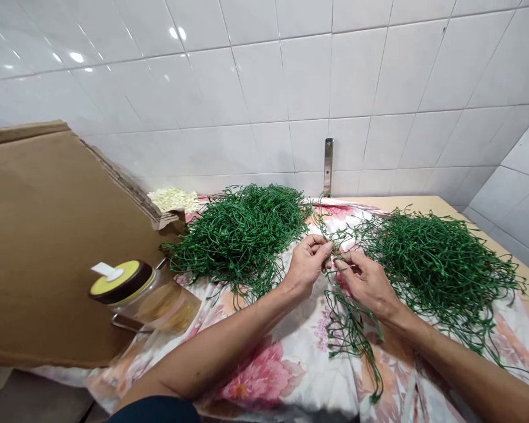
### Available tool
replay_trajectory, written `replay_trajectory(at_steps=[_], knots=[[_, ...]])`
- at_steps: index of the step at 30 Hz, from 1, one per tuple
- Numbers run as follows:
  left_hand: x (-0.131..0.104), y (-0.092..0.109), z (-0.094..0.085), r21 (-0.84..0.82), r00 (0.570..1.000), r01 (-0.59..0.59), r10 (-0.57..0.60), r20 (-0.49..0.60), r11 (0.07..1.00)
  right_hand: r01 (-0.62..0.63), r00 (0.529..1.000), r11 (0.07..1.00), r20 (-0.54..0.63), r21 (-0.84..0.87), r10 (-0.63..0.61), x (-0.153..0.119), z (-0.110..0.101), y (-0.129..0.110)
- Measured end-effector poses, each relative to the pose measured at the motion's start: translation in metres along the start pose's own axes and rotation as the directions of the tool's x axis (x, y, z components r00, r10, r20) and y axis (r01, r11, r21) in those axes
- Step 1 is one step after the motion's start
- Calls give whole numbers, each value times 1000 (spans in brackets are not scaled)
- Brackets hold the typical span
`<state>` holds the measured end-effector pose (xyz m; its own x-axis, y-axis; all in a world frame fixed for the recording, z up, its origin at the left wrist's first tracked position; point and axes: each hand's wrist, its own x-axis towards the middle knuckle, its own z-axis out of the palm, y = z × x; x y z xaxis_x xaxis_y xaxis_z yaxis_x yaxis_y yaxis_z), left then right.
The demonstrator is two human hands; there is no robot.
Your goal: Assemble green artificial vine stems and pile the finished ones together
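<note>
Thin green stems with small bud-like tips, looking like artificial flower stems, lie in two heaps. The left heap (247, 229) is beyond my left hand (311, 261), the right heap (441, 258) beside my right hand (365, 282). My left thumb and fingers pinch a green stem between the heaps. Close to it, my right hand has its thumb and index finger pressed together on part of the same strands. A loose bunch of green stems (352, 329) hangs below and beside my right hand, over the floral cloth (286, 358). Exactly which strand each hand grips is partly hidden.
A large brown cardboard piece (48, 247) stands at the left. Before it leans a clear jar (167, 305) with a yellow and dark lid. Small pale pieces (171, 200) lie in a pile at the back. A metal bracket (328, 167) is on the tiled wall (357, 70).
</note>
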<state>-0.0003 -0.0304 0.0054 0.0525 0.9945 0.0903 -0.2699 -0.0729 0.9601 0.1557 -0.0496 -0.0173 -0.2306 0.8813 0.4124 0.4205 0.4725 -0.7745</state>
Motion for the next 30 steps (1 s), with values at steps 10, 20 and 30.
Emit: replay_trajectory(at_steps=[10,20,30], knots=[[4,-5,-4,-75,996,89,-88,21,993,245,967,908,156,-339,-203,3,5,15],[25,-21,-14,40,987,78,-72,-142,996,475,829,840,454,-263,-327,-16,9,-10],[18,-12,-13,-40,990,114,-110,89,993,74,997,990,45,-120,-69,3,-21,-1]])
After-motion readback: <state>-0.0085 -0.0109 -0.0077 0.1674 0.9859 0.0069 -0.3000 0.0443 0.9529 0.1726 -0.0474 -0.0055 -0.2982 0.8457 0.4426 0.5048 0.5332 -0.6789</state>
